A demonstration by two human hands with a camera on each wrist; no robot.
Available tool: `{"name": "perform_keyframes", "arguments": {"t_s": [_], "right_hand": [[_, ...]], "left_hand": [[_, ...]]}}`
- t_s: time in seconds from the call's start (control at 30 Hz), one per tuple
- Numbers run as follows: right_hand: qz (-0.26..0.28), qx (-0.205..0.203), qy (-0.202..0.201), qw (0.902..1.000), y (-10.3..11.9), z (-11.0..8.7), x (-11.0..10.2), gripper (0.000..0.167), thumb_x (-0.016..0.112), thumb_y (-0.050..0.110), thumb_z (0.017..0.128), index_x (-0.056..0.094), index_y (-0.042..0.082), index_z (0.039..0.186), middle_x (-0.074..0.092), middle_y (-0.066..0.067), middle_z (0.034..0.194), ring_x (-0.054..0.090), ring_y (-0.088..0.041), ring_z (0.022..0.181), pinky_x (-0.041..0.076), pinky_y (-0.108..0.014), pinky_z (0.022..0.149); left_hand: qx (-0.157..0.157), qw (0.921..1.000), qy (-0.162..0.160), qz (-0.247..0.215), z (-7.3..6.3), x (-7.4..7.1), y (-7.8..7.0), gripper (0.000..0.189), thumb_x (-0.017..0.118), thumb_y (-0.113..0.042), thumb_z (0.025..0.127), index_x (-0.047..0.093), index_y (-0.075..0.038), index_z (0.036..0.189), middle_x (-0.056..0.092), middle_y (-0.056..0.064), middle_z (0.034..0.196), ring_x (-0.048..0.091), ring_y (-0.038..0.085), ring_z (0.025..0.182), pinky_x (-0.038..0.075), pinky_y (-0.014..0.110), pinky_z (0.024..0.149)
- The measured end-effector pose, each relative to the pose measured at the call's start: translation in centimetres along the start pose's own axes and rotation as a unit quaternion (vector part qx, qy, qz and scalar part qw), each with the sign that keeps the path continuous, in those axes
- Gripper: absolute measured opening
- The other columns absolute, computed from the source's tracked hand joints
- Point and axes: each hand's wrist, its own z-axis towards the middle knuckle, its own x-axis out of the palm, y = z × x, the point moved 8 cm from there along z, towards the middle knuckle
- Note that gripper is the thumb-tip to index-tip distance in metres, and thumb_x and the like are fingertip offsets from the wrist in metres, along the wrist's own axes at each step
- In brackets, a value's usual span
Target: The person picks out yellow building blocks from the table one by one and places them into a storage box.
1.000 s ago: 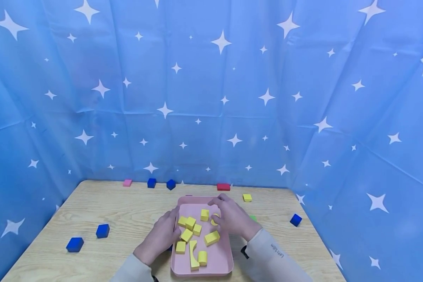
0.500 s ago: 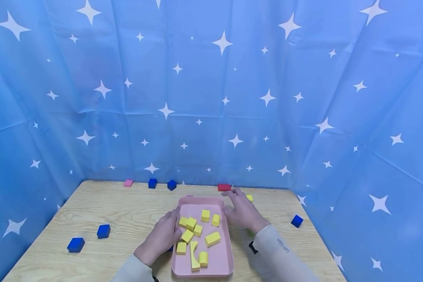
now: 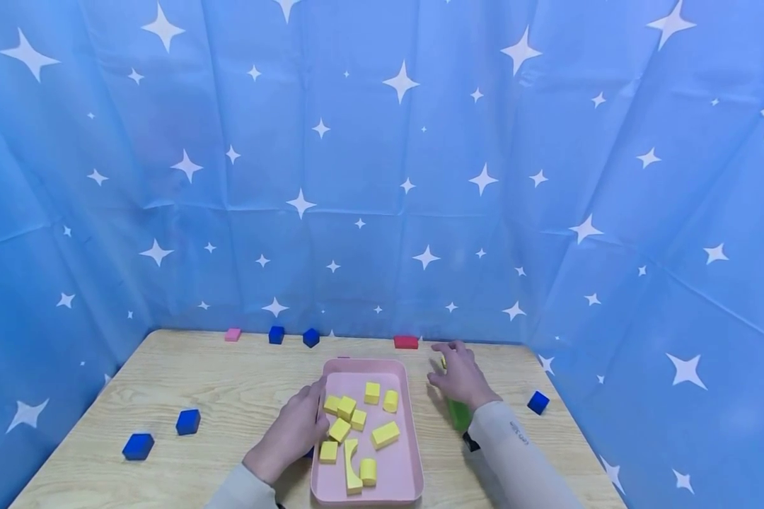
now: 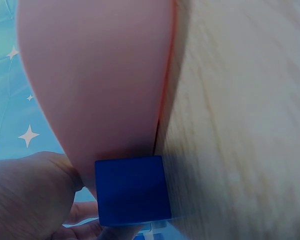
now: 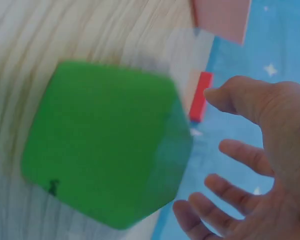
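Note:
My left hand holds the left rim of a pink tray, with several yellow blocks lying inside it. Against the tray's outer wall sits a blue block, close to my left fingers. To the right of the tray, my right hand is over the table with its fingers spread. A yellow block shows just past those fingers, mostly hidden by them. Below my right wrist lies a green block, large and near in the right wrist view, with nothing between thumb and fingers there.
Along the table's far edge lie a pink block, two blue blocks and a red block. Two more blue blocks are at the left, one blue block at the right. A blue starred curtain hangs behind.
My right hand has left the yellow cylinder in the tray and moved right, out over the table to the loose yellow block. The left hand stays at the tray's rim.

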Motion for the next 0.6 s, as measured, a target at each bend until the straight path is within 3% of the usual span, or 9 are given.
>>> {"name": "perform_keyframes", "arguments": {"t_s": [0.13,0.3,0.43,0.6], "right_hand": [[0.0,0.026,0.015,0.9995,-1.0,0.4,0.4,0.075,0.09,0.021,0.101,0.06,0.009,0.169,0.05,-0.031,0.171,0.051,-0.057,0.157,0.056,-0.077,0.123],[-0.001,0.035,0.044,0.9984,-1.5,0.6,1.0,0.077,0.087,0.019,0.101,0.057,0.005,0.17,0.05,-0.033,0.17,0.055,-0.056,0.152,0.058,-0.076,0.121],[-0.001,0.036,0.051,0.9981,-1.7,0.9,1.3,0.065,0.086,0.016,0.101,0.066,0.003,0.162,0.058,-0.03,0.162,0.062,-0.05,0.143,0.063,-0.071,0.116],[0.005,0.025,0.049,0.9985,-1.9,1.3,1.5,0.042,0.084,0.007,0.1,0.079,0.002,0.141,0.067,-0.024,0.144,0.068,-0.036,0.12,0.07,-0.059,0.105]], "left_hand": [[0.002,1.0,-0.003,0.007,0.0,0.1,0.0,0.078,0.076,-0.006,0.105,0.043,0.005,0.175,0.064,0.033,0.163,0.068,0.049,0.149,0.062,0.065,0.121],[0.0,0.9999,-0.002,0.011,0.0,0.3,0.1,0.077,0.076,-0.005,0.105,0.044,0.006,0.175,0.064,0.032,0.162,0.069,0.048,0.149,0.062,0.064,0.121],[-0.002,0.9999,0.001,0.011,0.0,0.4,0.1,0.078,0.076,-0.006,0.105,0.043,0.005,0.175,0.065,0.032,0.161,0.069,0.047,0.148,0.063,0.063,0.12],[-0.004,0.9999,-0.001,0.011,0.1,0.2,0.1,0.079,0.076,-0.007,0.106,0.043,0.005,0.176,0.064,0.032,0.162,0.07,0.046,0.148,0.064,0.063,0.119]]}}
